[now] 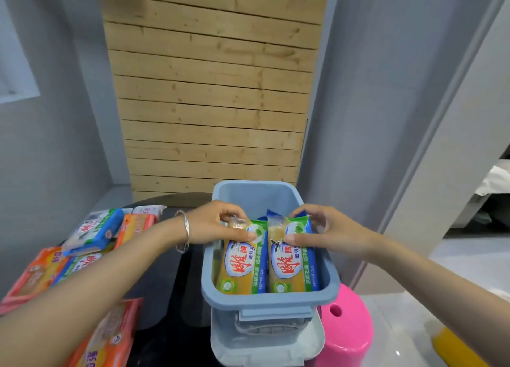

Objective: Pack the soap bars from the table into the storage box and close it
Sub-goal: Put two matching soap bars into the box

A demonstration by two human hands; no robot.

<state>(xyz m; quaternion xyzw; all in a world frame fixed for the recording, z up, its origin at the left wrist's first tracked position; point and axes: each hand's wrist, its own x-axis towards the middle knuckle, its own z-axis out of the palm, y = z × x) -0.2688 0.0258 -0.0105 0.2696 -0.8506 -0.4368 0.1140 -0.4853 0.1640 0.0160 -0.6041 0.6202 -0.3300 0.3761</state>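
Both hands (218, 224) pinch soap bars (242, 259) inside storage box (270, 302).

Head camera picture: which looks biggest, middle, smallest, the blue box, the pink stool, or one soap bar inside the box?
1. Blue box, biggest.
2. Pink stool, though part is hidden behind the box and it sits lower, so I'm less sure.
3. Soap bar held by the left hand, smallest.

Two soap bars (266, 259) lie side by side in the storage box (271, 300); more bars (93, 228) on the table (168, 284) to its left
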